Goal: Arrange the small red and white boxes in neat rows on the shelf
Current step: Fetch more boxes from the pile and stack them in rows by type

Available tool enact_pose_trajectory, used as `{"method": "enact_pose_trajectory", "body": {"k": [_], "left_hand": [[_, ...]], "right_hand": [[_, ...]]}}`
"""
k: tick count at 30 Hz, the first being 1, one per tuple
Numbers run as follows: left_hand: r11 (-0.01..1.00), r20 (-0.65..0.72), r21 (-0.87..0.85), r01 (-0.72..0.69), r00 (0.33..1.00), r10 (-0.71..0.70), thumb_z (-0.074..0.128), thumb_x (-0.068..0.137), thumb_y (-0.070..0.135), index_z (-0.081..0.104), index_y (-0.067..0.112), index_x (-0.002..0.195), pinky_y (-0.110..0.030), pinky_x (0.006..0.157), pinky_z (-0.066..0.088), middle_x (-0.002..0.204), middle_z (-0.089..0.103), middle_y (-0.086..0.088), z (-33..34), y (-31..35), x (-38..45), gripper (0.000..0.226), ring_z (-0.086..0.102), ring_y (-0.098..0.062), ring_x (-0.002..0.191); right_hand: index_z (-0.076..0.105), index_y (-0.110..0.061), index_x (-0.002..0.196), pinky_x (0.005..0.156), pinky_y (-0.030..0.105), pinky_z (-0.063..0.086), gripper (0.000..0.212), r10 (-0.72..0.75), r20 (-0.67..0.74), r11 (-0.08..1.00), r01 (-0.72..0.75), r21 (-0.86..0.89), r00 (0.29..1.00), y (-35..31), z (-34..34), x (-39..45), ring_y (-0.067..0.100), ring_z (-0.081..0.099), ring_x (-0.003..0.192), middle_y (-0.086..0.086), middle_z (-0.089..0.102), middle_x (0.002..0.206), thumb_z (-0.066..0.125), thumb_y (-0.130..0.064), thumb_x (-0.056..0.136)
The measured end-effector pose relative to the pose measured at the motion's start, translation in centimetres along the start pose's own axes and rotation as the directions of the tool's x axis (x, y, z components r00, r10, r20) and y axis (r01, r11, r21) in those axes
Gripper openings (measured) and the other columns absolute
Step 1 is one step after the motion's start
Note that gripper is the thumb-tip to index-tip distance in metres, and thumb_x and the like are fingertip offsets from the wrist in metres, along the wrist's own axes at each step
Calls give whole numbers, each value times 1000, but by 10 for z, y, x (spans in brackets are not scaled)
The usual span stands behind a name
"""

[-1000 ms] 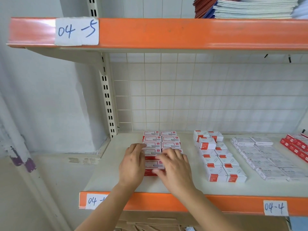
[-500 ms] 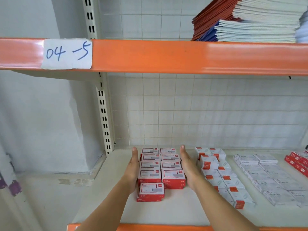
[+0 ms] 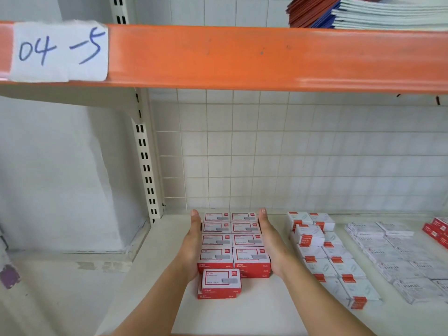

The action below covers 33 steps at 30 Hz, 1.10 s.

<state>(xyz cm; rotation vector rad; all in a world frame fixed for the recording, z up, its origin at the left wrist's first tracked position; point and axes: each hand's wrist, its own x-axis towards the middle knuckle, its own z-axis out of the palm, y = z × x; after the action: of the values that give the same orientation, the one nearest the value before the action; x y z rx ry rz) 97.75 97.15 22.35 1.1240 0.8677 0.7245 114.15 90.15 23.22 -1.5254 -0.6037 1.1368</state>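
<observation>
Several small red and white boxes stand stacked in two columns on the cream shelf, running from the wire back towards me. One more stack of these boxes sits alone at the front left of the block, slightly offset. My left hand lies flat on edge against the left side of the block, fingers straight. On the opposite side, my right hand presses the block with straight fingers too. Neither hand holds a box.
Right of the block lie rows of white boxes with red corners, then pale printed boxes, and red boxes at the far right. An orange shelf beam labelled 04-5 runs overhead. Notebooks lie on the upper shelf.
A second ago both hands lay on top of the front boxes. They moved to the block's two sides, fingers straightened, and stay pressed there; the view came closer and tilted up.
</observation>
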Motion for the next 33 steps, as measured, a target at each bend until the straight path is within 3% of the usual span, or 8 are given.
{"method": "enact_pose_trajectory", "body": {"k": [3, 9, 14, 17, 19, 23, 27, 33], "left_hand": [[1000, -30, 9, -5, 1000, 6, 17, 85, 70, 52, 38, 84, -27, 52, 55, 69, 73, 11, 2, -1, 4, 48, 73, -19, 70], [1000, -75, 24, -18, 997, 20, 17, 87, 68, 51, 39, 85, -25, 48, 54, 65, 71, 14, 8, 0, 4, 45, 72, -18, 66], [998, -142, 34, -58, 988, 62, 18, 89, 66, 51, 38, 86, -23, 45, 53, 64, 70, 12, 7, 2, -5, 43, 71, -13, 60], [996, -184, 10, -91, 979, 92, 16, 91, 64, 47, 25, 128, -16, 64, 50, 106, 65, 8, 6, 0, -20, 62, 61, -8, 81], [995, -211, 3, -100, 973, 98, 15, 93, 63, 34, 18, 143, -23, 82, 36, 141, 47, -1, 4, -4, -29, 70, 49, -12, 109], [995, -281, 0, -100, 955, 96, 19, 94, 62, 22, 17, 149, -27, 90, 27, 151, 32, -2, 2, -15, -45, 72, 35, -21, 136], [988, -288, -17, -154, 947, 143, 20, 94, 62, 33, 16, 145, -24, 88, 30, 125, 51, 5, 7, -21, -65, 70, 51, 0, 84], [982, -130, 32, -184, 974, 186, 13, 92, 65, 65, 24, 101, -25, 79, 45, 85, 73, 17, 9, -32, -80, 66, 68, 3, 81]], "right_hand": [[59, -33, 109, 48, 25, 54, 53, 7, 12, 1000, -7, 9, 1000, -3, 2, 1, 19, 72, 68, 0, 75, 83, 29, -71, 86], [51, -32, 130, 64, 30, 59, 65, 10, 53, 999, -7, -50, 999, -8, 9, -4, 22, 72, 85, 4, 70, 110, 25, -73, 86], [47, -42, 111, 58, 28, 57, 34, -101, -146, 995, 103, 1, 984, -14, 10, -34, 19, 72, 82, -1, 71, 99, 31, -64, 91], [41, -27, 138, 92, 29, 44, 43, -303, -399, 942, 335, 11, 866, 4, 11, -48, 23, 47, 126, -1, 47, 139, 36, -46, 99], [56, -30, 110, 86, 17, 40, 16, -498, -457, 848, 525, -76, 737, 20, 9, -63, 15, 53, 116, -12, 59, 116, 47, -26, 98], [56, -27, 81, 60, 30, 44, 17, -759, -170, 592, 558, -581, 628, 43, 5, -96, 10, 59, 70, -11, 64, 74, 55, -13, 90], [54, -30, 97, 59, 24, 41, 9, -692, 87, 320, 413, -853, 717, 54, 16, -113, 9, 63, 78, -13, 67, 87, 46, -34, 94], [49, -32, 118, 67, 20, 44, 25, -639, 91, 314, 367, -875, 764, 64, 26, -117, 6, 65, 92, -15, 67, 107, 41, -42, 96]]}}
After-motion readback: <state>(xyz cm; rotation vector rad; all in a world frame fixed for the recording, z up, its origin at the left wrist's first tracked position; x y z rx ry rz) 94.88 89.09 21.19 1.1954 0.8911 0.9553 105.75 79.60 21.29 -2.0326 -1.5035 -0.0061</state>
